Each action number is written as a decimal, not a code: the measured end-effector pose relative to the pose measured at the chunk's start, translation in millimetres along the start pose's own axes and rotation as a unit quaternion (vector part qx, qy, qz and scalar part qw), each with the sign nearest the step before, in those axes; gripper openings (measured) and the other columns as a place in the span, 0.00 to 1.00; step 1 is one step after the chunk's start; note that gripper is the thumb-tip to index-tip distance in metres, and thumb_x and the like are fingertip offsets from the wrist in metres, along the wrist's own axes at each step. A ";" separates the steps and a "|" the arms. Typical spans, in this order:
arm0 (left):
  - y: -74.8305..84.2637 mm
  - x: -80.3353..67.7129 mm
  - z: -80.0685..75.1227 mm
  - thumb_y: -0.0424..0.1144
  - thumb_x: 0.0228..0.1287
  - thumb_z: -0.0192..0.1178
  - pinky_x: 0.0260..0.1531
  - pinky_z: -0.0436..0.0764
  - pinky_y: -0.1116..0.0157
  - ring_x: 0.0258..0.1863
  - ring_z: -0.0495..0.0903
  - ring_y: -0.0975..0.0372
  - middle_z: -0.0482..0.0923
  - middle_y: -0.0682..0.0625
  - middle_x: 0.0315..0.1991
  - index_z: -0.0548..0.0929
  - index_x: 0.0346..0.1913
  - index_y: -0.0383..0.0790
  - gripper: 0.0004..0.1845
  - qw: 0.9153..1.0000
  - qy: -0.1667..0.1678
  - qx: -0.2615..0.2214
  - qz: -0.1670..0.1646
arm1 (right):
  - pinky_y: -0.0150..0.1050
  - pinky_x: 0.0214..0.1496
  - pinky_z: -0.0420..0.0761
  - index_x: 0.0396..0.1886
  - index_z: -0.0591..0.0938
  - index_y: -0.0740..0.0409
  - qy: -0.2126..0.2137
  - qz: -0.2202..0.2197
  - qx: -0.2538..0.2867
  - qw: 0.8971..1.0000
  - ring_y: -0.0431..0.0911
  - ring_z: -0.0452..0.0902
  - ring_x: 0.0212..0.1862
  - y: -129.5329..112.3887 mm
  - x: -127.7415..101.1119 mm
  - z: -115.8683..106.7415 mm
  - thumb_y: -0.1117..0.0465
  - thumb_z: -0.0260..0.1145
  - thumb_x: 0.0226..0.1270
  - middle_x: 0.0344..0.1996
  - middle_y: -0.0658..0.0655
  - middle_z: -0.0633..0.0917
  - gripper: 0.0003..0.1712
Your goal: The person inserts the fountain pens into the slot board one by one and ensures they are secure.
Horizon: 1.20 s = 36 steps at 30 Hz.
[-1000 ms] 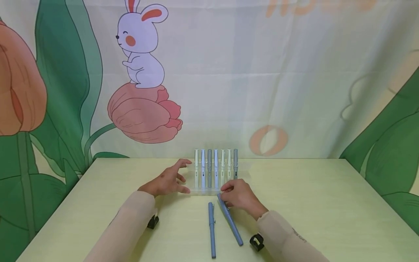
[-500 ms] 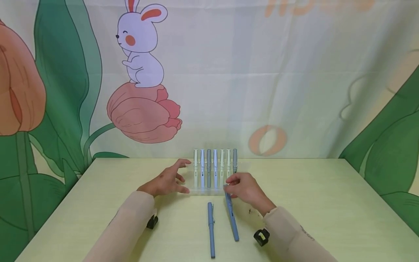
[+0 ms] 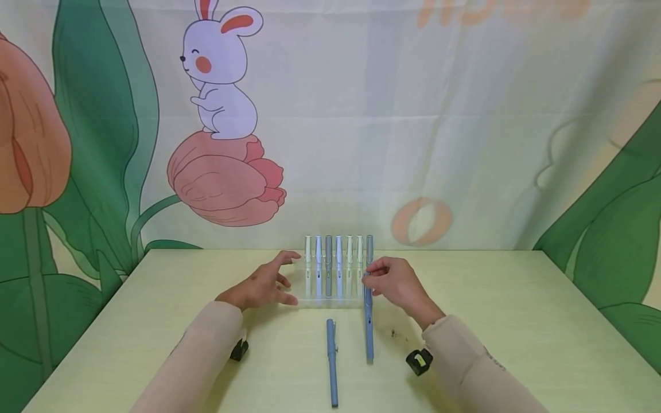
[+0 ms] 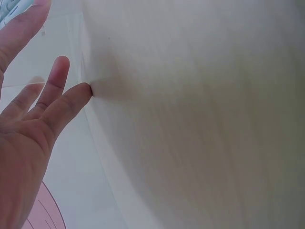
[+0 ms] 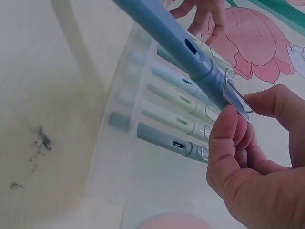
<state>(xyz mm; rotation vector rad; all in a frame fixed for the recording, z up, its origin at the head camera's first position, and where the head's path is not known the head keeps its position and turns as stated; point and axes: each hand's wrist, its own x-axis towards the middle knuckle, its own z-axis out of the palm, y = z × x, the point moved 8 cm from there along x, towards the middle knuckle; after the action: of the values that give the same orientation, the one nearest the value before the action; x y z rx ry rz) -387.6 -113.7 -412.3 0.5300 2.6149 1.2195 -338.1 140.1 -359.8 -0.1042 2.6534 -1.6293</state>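
Observation:
A clear pen rack [image 3: 330, 301] stands mid-table with several pale and grey pens [image 3: 338, 265] upright in it. My right hand [image 3: 388, 281] pinches the cap end of a blue pen [image 3: 369, 321], lifted beside the rack's right end, its lower tip near the table. In the right wrist view that blue pen [image 5: 186, 50] crosses over the racked pens [image 5: 178, 102], held between thumb and fingers [image 5: 228, 138]. My left hand [image 3: 265, 284] rests with straight fingers against the rack's left end; the left wrist view shows its fingers [image 4: 52, 98] touching the clear edge. A second blue pen [image 3: 331, 361] lies on the table.
The pale green table [image 3: 516, 321] has a few dark specks [image 3: 393, 332] right of the held pen. A cartoon curtain with a rabbit [image 3: 219, 74] hangs right behind the table's far edge. Black wrist cameras [image 3: 419, 361] sit under both forearms.
My right hand has risen and moved right and back with the blue pen, tipping it from slanted on the table toward upright. The left hand has stayed put.

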 end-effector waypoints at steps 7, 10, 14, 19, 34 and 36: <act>3.1 -1.5 0.0 0.31 0.47 0.79 0.46 0.81 0.58 0.49 0.79 0.55 0.58 0.43 0.75 0.58 0.73 0.52 0.53 1.000 -0.002 0.000 0.007 | 0.39 0.37 0.85 0.42 0.82 0.70 0.015 -0.015 -0.009 1.000 0.45 0.81 0.28 -9.1 2.3 -11.4 0.69 0.68 0.60 0.33 0.59 0.82 0.11; 2.8 -1.4 -0.1 0.32 0.47 0.79 0.47 0.81 0.58 0.49 0.79 0.55 0.58 0.43 0.75 0.58 0.73 0.53 0.53 1.000 -0.001 0.000 0.003 | 0.39 0.37 0.85 0.43 0.81 0.71 0.017 -0.022 -0.010 1.000 0.45 0.81 0.27 -13.6 4.2 -16.7 0.68 0.68 0.61 0.33 0.59 0.82 0.12; 2.4 -1.5 0.2 0.32 0.47 0.79 0.48 0.81 0.57 0.50 0.79 0.55 0.58 0.43 0.75 0.58 0.73 0.54 0.53 1.000 0.000 0.000 0.001 | 0.39 0.39 0.85 0.44 0.81 0.71 0.020 -0.025 -0.014 0.999 0.45 0.81 0.28 -20.0 6.9 -24.8 0.67 0.68 0.61 0.34 0.59 0.81 0.13; 2.0 -1.4 0.5 0.32 0.48 0.79 0.48 0.81 0.57 0.50 0.79 0.55 0.58 0.42 0.75 0.58 0.73 0.54 0.52 1.000 0.000 0.001 0.001 | 0.40 0.41 0.85 0.45 0.80 0.71 0.024 -0.025 -0.021 0.999 0.47 0.82 0.30 -26.9 12.4 -33.8 0.67 0.67 0.63 0.36 0.60 0.81 0.13; 1.0 -1.5 0.2 0.32 0.47 0.79 0.46 0.81 0.58 0.49 0.79 0.55 0.58 0.41 0.75 0.58 0.73 0.52 0.53 1.000 0.002 0.006 0.017 | 0.38 0.42 0.84 0.48 0.80 0.71 0.039 -0.040 -0.040 0.998 0.45 0.82 0.31 -40.2 23.5 -47.2 0.66 0.67 0.65 0.39 0.61 0.81 0.15; 0.6 -0.9 0.9 0.32 0.47 0.79 0.46 0.81 0.58 0.49 0.79 0.55 0.58 0.41 0.75 0.58 0.73 0.53 0.52 1.000 0.002 0.007 0.018 | 0.37 0.41 0.84 0.48 0.80 0.71 0.040 -0.043 -0.042 0.997 0.45 0.82 0.32 -41.4 24.5 -49.0 0.66 0.66 0.65 0.39 0.61 0.81 0.15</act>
<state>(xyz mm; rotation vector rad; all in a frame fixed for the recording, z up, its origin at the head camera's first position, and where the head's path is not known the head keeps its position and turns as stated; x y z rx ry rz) -386.3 -113.1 -412.4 0.5800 2.6288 1.2157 -363.5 163.3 -300.4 -0.1597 2.8156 -1.5792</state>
